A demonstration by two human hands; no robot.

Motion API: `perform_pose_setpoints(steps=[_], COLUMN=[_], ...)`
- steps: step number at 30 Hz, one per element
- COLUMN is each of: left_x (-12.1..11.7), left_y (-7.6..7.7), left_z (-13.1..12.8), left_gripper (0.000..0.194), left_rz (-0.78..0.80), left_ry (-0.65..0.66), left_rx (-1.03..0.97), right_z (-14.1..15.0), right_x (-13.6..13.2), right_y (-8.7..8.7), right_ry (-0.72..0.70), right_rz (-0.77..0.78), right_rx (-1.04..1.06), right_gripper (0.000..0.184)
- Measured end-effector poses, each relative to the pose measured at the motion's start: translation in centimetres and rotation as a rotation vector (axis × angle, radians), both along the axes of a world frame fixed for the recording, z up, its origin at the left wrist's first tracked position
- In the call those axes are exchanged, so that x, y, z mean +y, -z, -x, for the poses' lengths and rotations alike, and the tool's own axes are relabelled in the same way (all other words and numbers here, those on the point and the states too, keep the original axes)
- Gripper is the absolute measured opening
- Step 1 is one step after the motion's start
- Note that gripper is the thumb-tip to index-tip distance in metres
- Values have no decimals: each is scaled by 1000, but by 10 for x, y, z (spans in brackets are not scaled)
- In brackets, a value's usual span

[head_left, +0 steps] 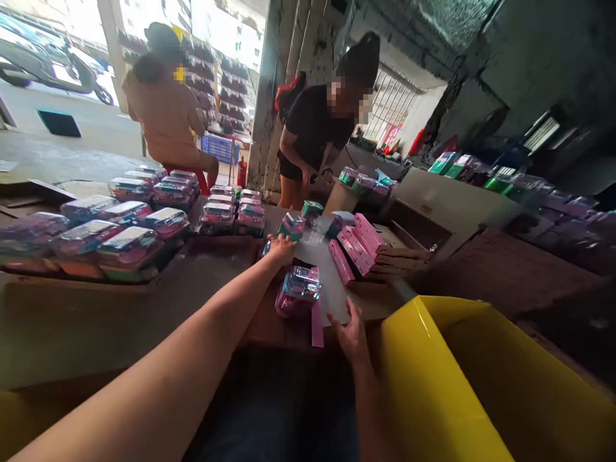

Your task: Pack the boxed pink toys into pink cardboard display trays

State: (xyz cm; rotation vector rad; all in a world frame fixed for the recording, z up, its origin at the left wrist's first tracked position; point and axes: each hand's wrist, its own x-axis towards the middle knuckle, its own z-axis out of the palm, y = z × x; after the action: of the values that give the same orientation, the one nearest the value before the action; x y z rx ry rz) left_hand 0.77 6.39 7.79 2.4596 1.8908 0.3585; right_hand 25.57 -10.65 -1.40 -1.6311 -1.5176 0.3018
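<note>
My left hand (282, 248) reaches far across the table, its fingers spread at the near side of a clear-wrapped teal and pink package (292, 226). I cannot tell whether the fingertips touch it. Closer to me sits another clear plastic package (298, 290) with pink and blue contents, and a flat pink strip (317, 326) sticks out beside it. My right hand (352, 330) hovers by the table's front edge, fingers apart and holding nothing. Beyond it, several pink boxes (359, 247) lie in a slanted row.
Rows of clear-wrapped packages (115, 237) fill the left side. A yellow open box (433, 359) stands close on my right. Across the table a person in black (312, 125) leans over; another person (161, 122) sits at the back left. Cardboard boxes (457, 186) stand at right.
</note>
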Motion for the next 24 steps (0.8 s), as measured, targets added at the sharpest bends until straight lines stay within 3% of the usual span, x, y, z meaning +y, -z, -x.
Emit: perform_pose_setpoints(steps=[3, 6, 14, 21, 24], left_x=[1, 3, 7, 9, 6], left_y=[-1, 0, 7, 11, 7], left_z=[-1, 0, -3, -3, 0], left_gripper=[45, 47, 41, 33, 38], left_rz=[8, 24, -5, -40, -19], left_ry=[-11, -8, -29, -35, -11], left_rx=[18, 20, 14, 3, 23], right_z=[11, 36, 88, 86, 83], right_x=[24, 46, 69, 63, 63], right_y=[-39, -62, -73, -81, -84], right_ry=[-132, -262, -379, -303, -300], right_rz=[-120, -150, 6, 100, 101], right_rx=[-144, -333, -540, -570, -601], right_gripper=[86, 93, 100, 88, 82])
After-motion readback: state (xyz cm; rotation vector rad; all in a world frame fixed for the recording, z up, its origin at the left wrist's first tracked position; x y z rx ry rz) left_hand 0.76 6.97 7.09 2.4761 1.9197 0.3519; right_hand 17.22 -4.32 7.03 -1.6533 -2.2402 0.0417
